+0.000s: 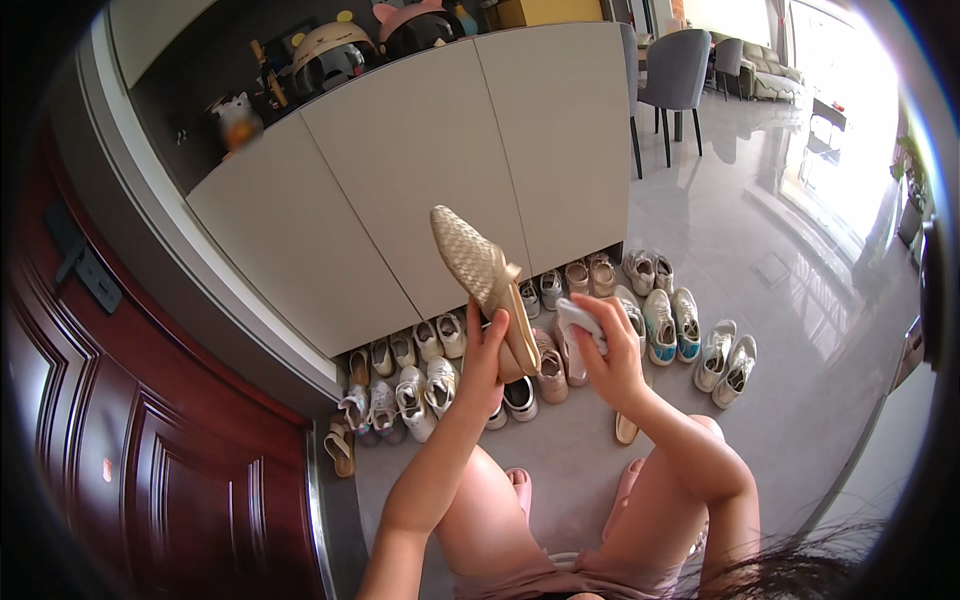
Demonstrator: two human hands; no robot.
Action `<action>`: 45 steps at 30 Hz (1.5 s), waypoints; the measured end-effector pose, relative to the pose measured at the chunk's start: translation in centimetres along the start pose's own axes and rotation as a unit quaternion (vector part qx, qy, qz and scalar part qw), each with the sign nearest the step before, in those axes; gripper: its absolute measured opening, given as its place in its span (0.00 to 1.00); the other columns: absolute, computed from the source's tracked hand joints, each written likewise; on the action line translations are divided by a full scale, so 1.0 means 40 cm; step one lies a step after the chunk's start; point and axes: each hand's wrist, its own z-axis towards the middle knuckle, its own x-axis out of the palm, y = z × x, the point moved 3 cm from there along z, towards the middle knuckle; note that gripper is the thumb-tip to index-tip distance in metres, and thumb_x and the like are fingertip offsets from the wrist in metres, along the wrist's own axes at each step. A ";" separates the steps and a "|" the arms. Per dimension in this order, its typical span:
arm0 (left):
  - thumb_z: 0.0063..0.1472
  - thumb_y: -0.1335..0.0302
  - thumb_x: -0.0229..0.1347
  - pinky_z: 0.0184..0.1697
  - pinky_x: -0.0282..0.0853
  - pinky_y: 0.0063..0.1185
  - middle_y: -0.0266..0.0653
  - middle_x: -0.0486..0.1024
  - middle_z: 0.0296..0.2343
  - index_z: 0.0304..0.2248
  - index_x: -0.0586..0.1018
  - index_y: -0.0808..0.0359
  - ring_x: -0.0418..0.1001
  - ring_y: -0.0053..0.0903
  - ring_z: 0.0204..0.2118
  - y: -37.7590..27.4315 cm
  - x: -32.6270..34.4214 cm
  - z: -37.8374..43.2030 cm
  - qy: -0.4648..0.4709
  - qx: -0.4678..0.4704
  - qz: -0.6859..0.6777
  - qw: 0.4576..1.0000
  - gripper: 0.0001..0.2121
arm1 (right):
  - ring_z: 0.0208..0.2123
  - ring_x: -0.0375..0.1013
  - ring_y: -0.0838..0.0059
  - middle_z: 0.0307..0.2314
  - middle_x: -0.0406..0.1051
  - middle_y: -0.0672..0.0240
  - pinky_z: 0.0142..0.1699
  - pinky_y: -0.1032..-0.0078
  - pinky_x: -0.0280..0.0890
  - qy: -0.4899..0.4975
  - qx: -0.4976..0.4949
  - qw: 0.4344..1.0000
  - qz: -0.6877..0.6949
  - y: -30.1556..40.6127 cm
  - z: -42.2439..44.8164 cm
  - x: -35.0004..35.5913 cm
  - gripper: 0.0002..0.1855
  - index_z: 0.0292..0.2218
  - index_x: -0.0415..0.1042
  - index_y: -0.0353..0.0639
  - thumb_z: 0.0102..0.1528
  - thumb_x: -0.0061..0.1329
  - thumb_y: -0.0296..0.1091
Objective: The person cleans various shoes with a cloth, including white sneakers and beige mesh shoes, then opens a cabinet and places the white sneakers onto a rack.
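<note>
My left hand (486, 349) grips a beige mule shoe (471, 259) with a woven, pointed toe, held up with the toe aimed away from me. A folded white cloth (583, 324) is pinched in my right hand (616, 352), a short way to the right of the shoe and apart from it. On the floor beneath my right forearm lies another beige shoe (626, 427), partly hidden by the arm. Rows of shoes stand on the floor beyond my hands, among them white sneakers (412, 401) and pink-beige shoes (552, 371).
A pale cabinet (420, 180) stands over the back row of shoes, with helmets (334, 56) on its top. To the left is a dark red door (172, 450) with a black handle (75, 259). White sneakers (726, 364) stand at the right. Farther off are grey chairs (675, 71) and a sofa (769, 71).
</note>
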 end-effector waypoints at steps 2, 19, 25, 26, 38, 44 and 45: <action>0.63 0.61 0.55 0.47 0.71 0.26 0.40 0.66 0.48 0.64 0.45 0.54 0.71 0.30 0.46 0.003 0.003 -0.005 -0.011 -0.004 0.016 1.000 0.38 | 0.35 0.70 0.58 0.38 0.67 0.56 0.39 0.67 0.68 -0.011 0.035 0.999 0.017 -0.002 0.002 0.003 0.26 0.49 0.69 0.39 0.46 0.50 0.19; 0.63 0.69 0.56 0.48 0.67 0.25 0.48 0.68 0.47 0.65 0.38 0.50 0.69 0.29 0.49 -0.006 0.013 -0.025 -0.036 0.052 0.066 0.996 0.41 | 0.34 0.68 0.62 0.38 0.66 0.62 0.37 0.69 0.68 0.146 -0.199 0.969 -0.014 0.030 -0.009 0.053 0.25 0.41 0.75 0.43 0.39 0.53 0.16; 0.62 0.72 0.57 0.49 0.67 0.25 0.48 0.68 0.48 0.64 0.40 0.49 0.69 0.27 0.49 -0.008 0.006 -0.018 -0.046 0.095 0.090 0.990 0.41 | 0.36 0.68 0.62 0.39 0.65 0.63 0.38 0.68 0.67 0.142 -0.162 0.976 -0.033 0.015 -0.021 0.066 0.27 0.45 0.75 0.47 0.41 0.53 0.16; 0.62 0.72 0.57 0.49 0.67 0.25 0.48 0.68 0.48 0.64 0.40 0.49 0.69 0.27 0.49 -0.009 0.005 -0.018 -0.046 0.095 0.090 0.990 0.41 | 0.35 0.68 0.61 0.38 0.66 0.64 0.39 0.68 0.68 0.180 -0.158 0.971 -0.025 0.020 -0.030 0.071 0.27 0.44 0.75 0.48 0.41 0.54 0.16; 0.64 0.68 0.55 0.45 0.68 0.24 0.41 0.66 0.51 0.64 0.41 0.49 0.68 0.26 0.48 -0.006 0.024 -0.026 -0.114 0.119 0.038 0.986 0.38 | 0.31 0.72 0.62 0.35 0.64 0.61 0.31 0.69 0.72 0.159 -0.142 0.977 -0.009 0.030 -0.057 0.085 0.30 0.50 0.70 0.46 0.44 0.56 0.21; 0.65 0.61 0.52 0.48 0.70 0.28 0.40 0.62 0.52 0.64 0.41 0.49 0.67 0.30 0.51 -0.006 0.011 -0.030 -0.153 0.053 -0.020 0.987 0.36 | 0.28 0.73 0.61 0.35 0.64 0.59 0.30 0.69 0.72 0.072 -0.075 0.994 -0.041 0.000 -0.031 0.056 0.31 0.51 0.70 0.52 0.45 0.55 0.20; 0.65 0.60 0.52 0.49 0.70 0.29 0.40 0.62 0.52 0.64 0.41 0.50 0.67 0.30 0.51 -0.005 0.012 -0.027 -0.152 0.055 -0.030 0.986 0.37 | 0.28 0.73 0.62 0.35 0.64 0.60 0.30 0.69 0.72 0.076 -0.074 0.993 -0.049 0.002 -0.031 0.053 0.31 0.51 0.70 0.51 0.45 0.55 0.20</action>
